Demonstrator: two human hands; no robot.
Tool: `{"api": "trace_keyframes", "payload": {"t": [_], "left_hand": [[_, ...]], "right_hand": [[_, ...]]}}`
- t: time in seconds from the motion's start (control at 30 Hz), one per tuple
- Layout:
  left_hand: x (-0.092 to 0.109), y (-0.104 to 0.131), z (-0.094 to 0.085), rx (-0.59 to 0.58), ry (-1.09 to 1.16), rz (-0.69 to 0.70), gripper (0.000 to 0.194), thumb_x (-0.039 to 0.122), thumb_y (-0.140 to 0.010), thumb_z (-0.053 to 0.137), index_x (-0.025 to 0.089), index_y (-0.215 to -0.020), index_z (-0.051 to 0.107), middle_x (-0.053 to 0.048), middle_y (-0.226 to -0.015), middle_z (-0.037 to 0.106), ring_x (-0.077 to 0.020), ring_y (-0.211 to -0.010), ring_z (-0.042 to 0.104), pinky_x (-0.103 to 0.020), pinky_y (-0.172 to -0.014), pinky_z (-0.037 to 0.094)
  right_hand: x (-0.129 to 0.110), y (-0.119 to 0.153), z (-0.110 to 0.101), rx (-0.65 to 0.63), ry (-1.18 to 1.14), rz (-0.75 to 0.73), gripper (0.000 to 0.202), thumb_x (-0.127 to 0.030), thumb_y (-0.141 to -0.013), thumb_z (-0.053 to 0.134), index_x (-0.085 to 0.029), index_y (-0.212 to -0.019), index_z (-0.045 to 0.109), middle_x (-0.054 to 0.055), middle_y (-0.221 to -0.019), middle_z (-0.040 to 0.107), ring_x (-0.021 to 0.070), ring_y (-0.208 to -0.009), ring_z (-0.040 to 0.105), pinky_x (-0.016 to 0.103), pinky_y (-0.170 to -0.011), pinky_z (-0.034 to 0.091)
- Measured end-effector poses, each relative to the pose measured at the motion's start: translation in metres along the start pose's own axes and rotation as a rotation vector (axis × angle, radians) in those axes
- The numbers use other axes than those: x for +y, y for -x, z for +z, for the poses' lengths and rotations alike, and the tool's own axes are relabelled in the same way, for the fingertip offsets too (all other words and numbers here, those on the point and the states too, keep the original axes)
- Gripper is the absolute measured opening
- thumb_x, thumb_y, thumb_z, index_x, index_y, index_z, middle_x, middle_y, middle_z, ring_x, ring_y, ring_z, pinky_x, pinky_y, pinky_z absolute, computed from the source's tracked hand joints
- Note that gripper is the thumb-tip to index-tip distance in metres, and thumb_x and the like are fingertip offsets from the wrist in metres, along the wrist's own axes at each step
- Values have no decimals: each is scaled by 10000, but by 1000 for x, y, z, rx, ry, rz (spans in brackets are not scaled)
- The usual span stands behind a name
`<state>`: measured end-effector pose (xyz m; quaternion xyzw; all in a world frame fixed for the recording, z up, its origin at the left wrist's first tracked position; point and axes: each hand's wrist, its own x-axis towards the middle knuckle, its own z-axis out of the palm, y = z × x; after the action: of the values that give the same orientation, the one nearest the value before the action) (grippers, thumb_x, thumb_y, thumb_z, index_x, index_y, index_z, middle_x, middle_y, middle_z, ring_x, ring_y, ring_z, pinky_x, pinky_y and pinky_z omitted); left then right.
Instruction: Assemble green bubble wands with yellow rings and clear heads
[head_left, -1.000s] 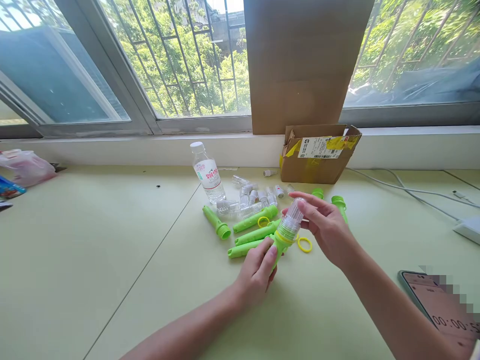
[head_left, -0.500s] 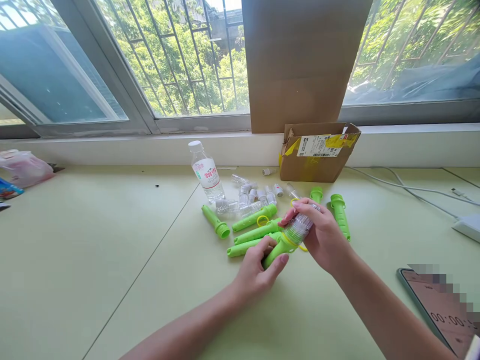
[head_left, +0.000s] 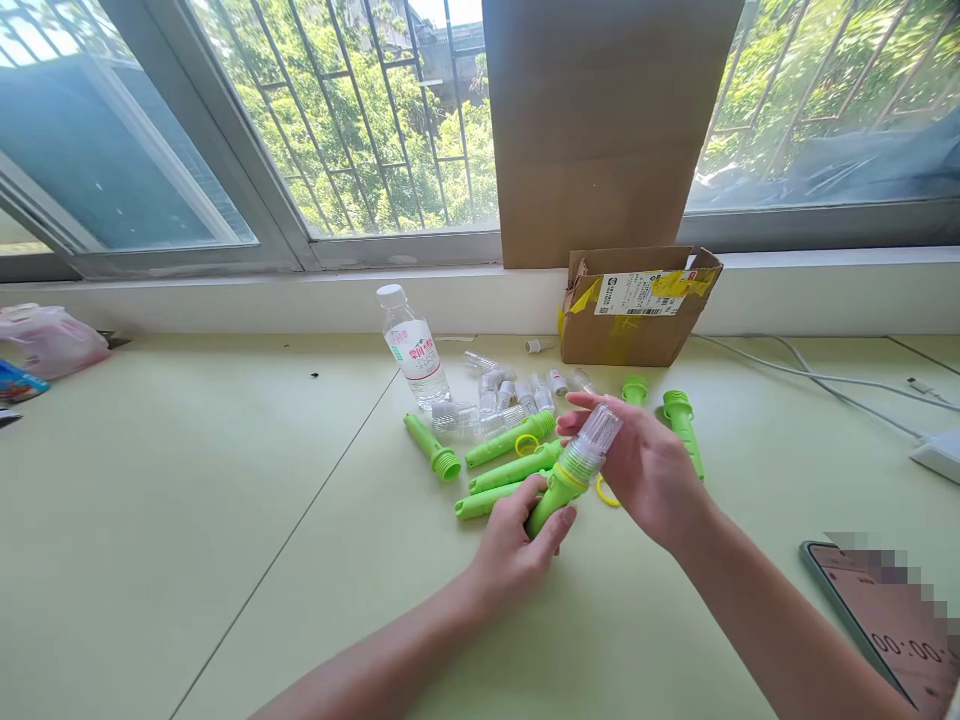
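My left hand [head_left: 525, 540] is wrapped round a green tube [head_left: 553, 502], which tilts up to the right. A clear ribbed cap [head_left: 598, 432] sits on its threaded top, above a yellow ring [head_left: 574, 480]. Beside the cap is my right hand [head_left: 649, 465], its fingers spread and loosely curved behind it; whether the fingertips touch the cap is hard to tell. Several other green tubes [head_left: 510, 440] lie just beyond my hands, with a loose yellow ring [head_left: 607, 491] under my right hand. Several clear caps [head_left: 506, 415] are heaped behind the tubes.
A water bottle [head_left: 415, 350] stands behind the tubes on the left. An open cardboard box [head_left: 630, 335] is against the wall. At the right are a phone [head_left: 885, 620], white cables [head_left: 810, 373] and a white adapter [head_left: 937, 455]; a pink bag [head_left: 56, 338] lies far left.
The fingers of my right hand have opened from around the clear cap, leaving it more exposed. My left hand still holds the green tube in nearly the same place.
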<state>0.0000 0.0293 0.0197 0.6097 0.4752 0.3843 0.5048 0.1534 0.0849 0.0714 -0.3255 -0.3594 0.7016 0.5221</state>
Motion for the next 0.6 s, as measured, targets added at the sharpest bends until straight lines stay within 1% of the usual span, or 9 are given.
{"api": "trace_keyframes", "payload": {"t": [0.07, 0.17, 0.23, 0.3, 0.37, 0.4, 0.47, 0.53, 0.6], "left_hand": [[-1, 0, 0, 11, -9, 21, 274, 407, -877, 533, 193, -747, 420, 57, -550, 454, -74, -451, 383, -215, -448, 285], [-1, 2, 1, 21, 4, 36, 290, 418, -878, 527, 192, -728, 426, 62, -516, 426, -72, -437, 349, -220, -434, 266], [0, 3, 1, -11, 36, 22, 294, 437, -876, 526, 189, -742, 445, 69, -492, 406, -68, -416, 326, -219, -418, 254], [3, 3, 0, -103, 88, -34, 304, 468, -874, 521, 180, -787, 483, 79, -473, 389, -63, -382, 307, -214, -394, 247], [6, 3, -2, -225, 159, -117, 344, 509, -874, 503, 167, -834, 519, 80, -468, 390, -60, -352, 304, -205, -367, 253], [7, 3, -3, -281, 205, -156, 374, 529, -876, 484, 160, -842, 532, 76, -467, 397, -60, -342, 308, -201, -354, 258], [7, 2, -4, -367, 308, -208, 444, 567, -881, 432, 144, -820, 555, 64, -459, 409, -62, -326, 314, -197, -334, 259], [5, 1, -5, -408, 390, -225, 503, 595, -880, 393, 133, -777, 565, 53, -442, 415, -63, -311, 314, -197, -320, 252], [3, 0, -4, -408, 405, -231, 521, 607, -878, 387, 133, -753, 563, 49, -435, 422, -63, -305, 323, -194, -319, 253]], "right_hand": [[0, -2, -3, 1, 49, -20, 272, -439, -823, 601, -192, -896, 687, 55, -846, 663, 197, -856, 586, 298, -754, 454], [-1, -3, -4, 4, 98, -51, 224, -413, -789, 666, -190, -792, 676, 38, -787, 641, 176, -791, 572, 280, -701, 448], [-1, -2, -4, 13, 107, -55, 229, -415, -778, 682, -191, -738, 657, 26, -744, 623, 168, -750, 566, 277, -676, 449], [-3, 0, -3, 1, 84, -63, 244, -404, -773, 695, -192, -676, 624, 10, -715, 607, 156, -725, 566, 287, -714, 463], [-4, 3, -1, -56, 45, -69, 268, -388, -778, 693, -192, -629, 587, 0, -702, 600, 147, -707, 570, 304, -756, 474], [-5, 4, -1, -93, 23, -63, 283, -388, -786, 684, -193, -615, 570, -4, -685, 594, 146, -690, 570, 309, -752, 477], [-7, 6, 0, -153, -10, -36, 329, -413, -802, 658, -200, -584, 534, -15, -605, 554, 144, -624, 554, 307, -688, 478], [-7, 7, 1, -168, -26, -12, 389, -443, -802, 647, -204, -541, 486, -36, -508, 467, 134, -539, 507, 303, -630, 471], [-7, 6, 1, -141, -27, -7, 425, -445, -792, 655, -206, -509, 447, -54, -461, 396, 118, -486, 452, 297, -607, 466]]}}
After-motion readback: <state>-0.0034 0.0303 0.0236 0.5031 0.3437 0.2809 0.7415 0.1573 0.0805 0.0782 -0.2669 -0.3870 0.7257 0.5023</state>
